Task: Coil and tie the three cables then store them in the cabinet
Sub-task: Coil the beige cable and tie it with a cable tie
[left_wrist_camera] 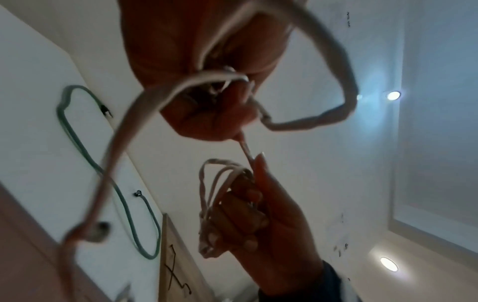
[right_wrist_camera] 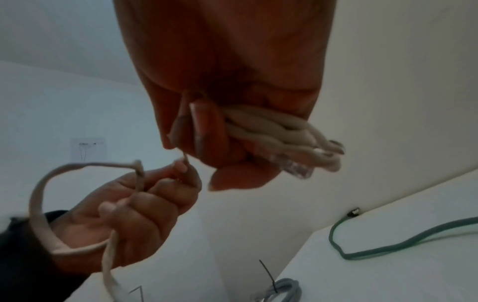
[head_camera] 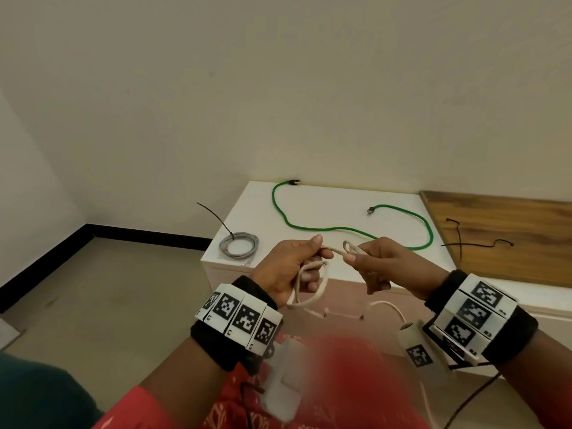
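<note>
A: Item one, white cable (head_camera: 310,275). Location?
B: Held in the air in front of the white cabinet (head_camera: 272,274), between both hands. The right hand (head_camera: 387,264) has its grip closed round a small bundle of finished turns; the left hand (head_camera: 291,267) pinches the strand just beside it, with a loose loop hanging below the palm.

A: Handling?
B: Judged light, soft and limp. It droops under its own weight, and the turns would likely spring apart if the grip slackens. Best taken hold of at the crossing of the turns, not at the connector ends.

A: Item two?
B: Grey cable (head_camera: 239,246), coiled and bound with a tie, on the surface at the cabinet's left corner.

A: Item three?
B: Green cable (head_camera: 340,229), uncoiled, snaking across the same surface. Looks stiffer and holds its curves.

A: Sundries?
B: Black ties (head_camera: 464,239) on the wooden board (head_camera: 510,243) to the right, well apart from the hands.
</note>
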A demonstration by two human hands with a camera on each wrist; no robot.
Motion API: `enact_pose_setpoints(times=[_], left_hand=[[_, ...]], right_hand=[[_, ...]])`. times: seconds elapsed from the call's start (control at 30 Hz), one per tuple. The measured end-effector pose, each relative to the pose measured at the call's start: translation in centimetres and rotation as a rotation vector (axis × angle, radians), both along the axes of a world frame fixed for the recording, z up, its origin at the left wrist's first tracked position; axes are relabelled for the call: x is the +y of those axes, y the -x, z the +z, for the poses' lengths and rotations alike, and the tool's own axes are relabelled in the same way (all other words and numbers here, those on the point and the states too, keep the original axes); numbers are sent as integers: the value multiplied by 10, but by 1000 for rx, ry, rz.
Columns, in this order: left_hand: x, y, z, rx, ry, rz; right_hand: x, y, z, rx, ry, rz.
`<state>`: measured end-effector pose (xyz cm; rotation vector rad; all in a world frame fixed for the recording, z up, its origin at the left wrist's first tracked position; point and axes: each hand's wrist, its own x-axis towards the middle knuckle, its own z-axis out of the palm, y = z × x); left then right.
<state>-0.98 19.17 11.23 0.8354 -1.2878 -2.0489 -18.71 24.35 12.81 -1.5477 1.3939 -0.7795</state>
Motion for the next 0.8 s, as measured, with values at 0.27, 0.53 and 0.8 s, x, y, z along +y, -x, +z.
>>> enact_pose_setpoints(times=[0.27, 0.53, 0.8], left_hand=[[-16, -28, 7, -390, 411, -271], [-29, -19, 3, -332, 761, 339], [-13, 2, -32, -365, 876, 453]], right_hand=[[-2, 16, 9, -75, 40, -89], [-1, 6, -4, -562, -344, 277], [-2, -6, 8, -1416, -217, 364]])
